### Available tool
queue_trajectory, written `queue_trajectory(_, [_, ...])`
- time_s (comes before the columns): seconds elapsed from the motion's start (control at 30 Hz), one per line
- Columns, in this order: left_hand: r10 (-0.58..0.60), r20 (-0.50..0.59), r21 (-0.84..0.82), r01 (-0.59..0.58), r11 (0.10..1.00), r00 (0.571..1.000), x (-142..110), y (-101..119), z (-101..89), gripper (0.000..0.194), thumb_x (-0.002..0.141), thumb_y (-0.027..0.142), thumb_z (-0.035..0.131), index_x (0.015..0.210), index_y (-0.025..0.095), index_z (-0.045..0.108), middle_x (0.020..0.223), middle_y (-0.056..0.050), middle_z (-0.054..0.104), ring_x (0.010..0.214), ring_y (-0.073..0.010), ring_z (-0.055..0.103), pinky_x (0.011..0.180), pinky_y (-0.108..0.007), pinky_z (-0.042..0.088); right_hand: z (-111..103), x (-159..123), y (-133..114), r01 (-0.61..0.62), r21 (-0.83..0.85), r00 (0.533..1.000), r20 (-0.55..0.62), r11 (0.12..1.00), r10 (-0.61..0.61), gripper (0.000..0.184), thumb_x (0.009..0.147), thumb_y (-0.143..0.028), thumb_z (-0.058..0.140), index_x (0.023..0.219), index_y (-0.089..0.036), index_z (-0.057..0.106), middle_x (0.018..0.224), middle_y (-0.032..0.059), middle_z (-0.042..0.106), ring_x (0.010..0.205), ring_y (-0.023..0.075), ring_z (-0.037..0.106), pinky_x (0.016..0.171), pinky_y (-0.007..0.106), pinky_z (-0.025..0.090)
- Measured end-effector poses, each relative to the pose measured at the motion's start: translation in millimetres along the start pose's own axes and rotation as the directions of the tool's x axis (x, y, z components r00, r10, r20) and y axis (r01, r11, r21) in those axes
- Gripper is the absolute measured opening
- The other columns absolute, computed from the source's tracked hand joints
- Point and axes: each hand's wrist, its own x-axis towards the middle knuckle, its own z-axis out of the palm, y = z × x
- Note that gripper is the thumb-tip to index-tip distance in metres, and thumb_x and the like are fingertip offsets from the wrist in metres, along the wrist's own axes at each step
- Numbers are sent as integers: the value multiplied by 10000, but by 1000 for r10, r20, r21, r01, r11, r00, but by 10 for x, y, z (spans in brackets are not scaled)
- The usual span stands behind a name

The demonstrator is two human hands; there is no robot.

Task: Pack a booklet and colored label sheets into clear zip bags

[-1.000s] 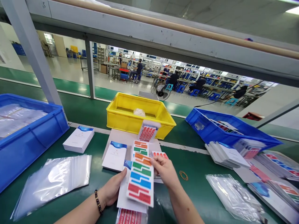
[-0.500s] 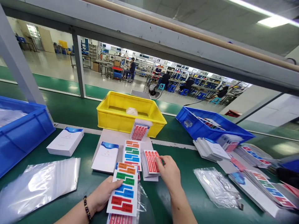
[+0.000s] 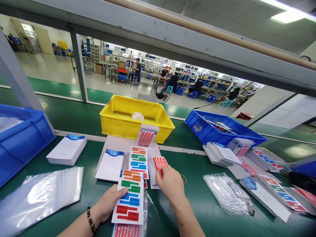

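My left hand (image 3: 106, 204), a beaded bracelet at its wrist, is closed on a sticker sheet (image 3: 130, 197) with orange, green, blue and red labels. Beneath that sheet, red-and-white stickers and a clear plastic bag (image 3: 146, 210) stick out. My right hand (image 3: 171, 183) is curled over a red sticker sheet (image 3: 160, 162) on a small stack, thumb and fingers pinching its right edge; the fingertips are partly hidden. Left of this stack lies a pile of coloured sticker sheets (image 3: 138, 159), and beside it a stack of white booklets (image 3: 110, 167) with blue tops.
Behind the stacks stands a yellow bin (image 3: 123, 126), with a bagged sticker pack (image 3: 146, 135) leaning on its front. Blue bins flank it, left (image 3: 24, 141) and right (image 3: 197, 131). Plastic bags (image 3: 56, 187), another booklet stack (image 3: 66, 148) and more sheets (image 3: 278, 194) lie around. People sit far behind.
My right hand has shifted left and curled further over the red sticker sheet, which now sits turned on its stack. My left hand keeps its hold. The whole view has shifted slightly.
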Motion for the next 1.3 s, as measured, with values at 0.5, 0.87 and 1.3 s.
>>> queue_trajectory(0.5, [87, 85, -155, -73, 985, 993, 90, -86, -41, 411, 783, 443, 579, 975, 86, 647, 955, -141, 712, 918, -277, 654, 911, -410, 443, -275, -249, -264, 553, 379, 739, -635, 742, -226, 432, 763, -55, 512, 1145, -252, 552, 753, 43, 603, 706, 200, 547, 635, 345, 414])
queue_trajectory(0.87, [202, 94, -52, -197, 979, 975, 83, -76, -59, 379, 735, 401, 650, 926, 74, 666, 948, -160, 698, 935, -289, 623, 887, -399, 428, -168, -457, -745, 744, 348, 667, -443, 571, -599, 226, 818, -79, 385, 849, -139, 601, 609, 40, 535, 583, 166, 444, 545, 307, 321])
queue_trajectory(1.3, [131, 174, 90, -148, 985, 976, 77, -132, -106, 353, 710, 339, 688, 973, 108, 645, 860, -132, 710, 747, -225, 663, 758, -352, 485, 9, -294, -465, -239, 971, 971, 238, -20, -35, 443, 768, -358, 609, 1163, -224, 461, 948, 65, 599, 684, 155, 602, 636, 303, 506])
